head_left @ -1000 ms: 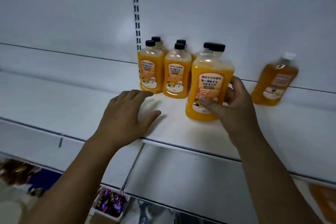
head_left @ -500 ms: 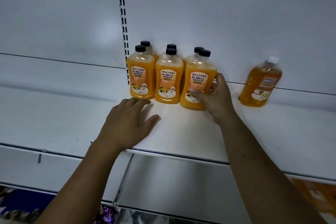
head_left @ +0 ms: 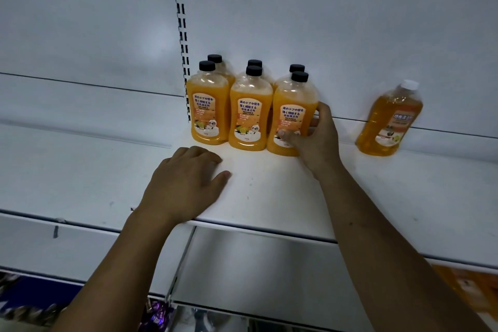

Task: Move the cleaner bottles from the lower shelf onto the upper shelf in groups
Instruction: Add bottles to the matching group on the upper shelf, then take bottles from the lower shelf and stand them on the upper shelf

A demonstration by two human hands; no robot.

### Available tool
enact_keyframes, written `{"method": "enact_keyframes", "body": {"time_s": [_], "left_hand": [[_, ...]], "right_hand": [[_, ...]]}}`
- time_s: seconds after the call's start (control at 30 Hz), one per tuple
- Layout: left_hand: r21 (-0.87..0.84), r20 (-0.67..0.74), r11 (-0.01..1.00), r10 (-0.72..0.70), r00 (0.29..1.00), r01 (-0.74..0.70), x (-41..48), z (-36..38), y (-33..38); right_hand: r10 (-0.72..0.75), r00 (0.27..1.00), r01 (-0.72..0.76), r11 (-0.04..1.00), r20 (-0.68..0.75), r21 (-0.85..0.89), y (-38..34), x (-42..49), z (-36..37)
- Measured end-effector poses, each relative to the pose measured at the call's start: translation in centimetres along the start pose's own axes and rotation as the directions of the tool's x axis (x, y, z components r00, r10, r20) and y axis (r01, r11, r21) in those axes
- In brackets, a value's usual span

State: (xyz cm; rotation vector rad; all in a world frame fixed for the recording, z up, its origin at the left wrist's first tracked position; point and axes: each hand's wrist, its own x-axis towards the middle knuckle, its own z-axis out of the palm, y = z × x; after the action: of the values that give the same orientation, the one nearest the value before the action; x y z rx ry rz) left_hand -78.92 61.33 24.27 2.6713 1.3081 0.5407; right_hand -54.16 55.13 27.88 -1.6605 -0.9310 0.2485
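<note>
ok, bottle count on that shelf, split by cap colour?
black-cap orange bottles: 6 (3 in front, 3 behind; the right hand grips the front right one)
white-cap amber bottle: 1
Total: 7
</note>
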Motion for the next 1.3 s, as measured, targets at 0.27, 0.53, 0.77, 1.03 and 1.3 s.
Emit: {"method": "enact_keyframes", "body": {"time_s": [0.27,0.53,0.77,1.03,1.3], "left_hand": [[0.005,-0.003,1.0,0.014,1.0,-0.014,-0.1,0.0,0.1],[0.029,0.007,0.999,0.036,0.999,-0.036,0.3,0.3,-0.4],[-0.089,-0.1,0.996,0.019,0.995,-0.028,-0.7,-0.2,0.1],[-0.178,-0.071,0.953,0.235,0.97,-0.244,-4.4,-0.3,6.8],[-0.266,-0.074,0.745,0.616,0.784,-0.611,-12.0,5.2,24.1]], "right_hand": [[-0.005,1.0,0.005,1.0,-0.02,-0.009,0.5,-0.1,0.1],[-0.029,0.999,0.028,0.999,-0.015,-0.041,1.0,-0.6,-0.1],[-0.089,0.996,0.087,0.968,-0.001,-0.234,0.4,-4.3,-3.8],[-0.239,0.966,0.26,0.883,0.101,-0.391,2.4,-15.9,-13.3],[-0.176,0.983,0.166,0.753,0.049,-0.637,9.2,-26.7,-30.5]]}}
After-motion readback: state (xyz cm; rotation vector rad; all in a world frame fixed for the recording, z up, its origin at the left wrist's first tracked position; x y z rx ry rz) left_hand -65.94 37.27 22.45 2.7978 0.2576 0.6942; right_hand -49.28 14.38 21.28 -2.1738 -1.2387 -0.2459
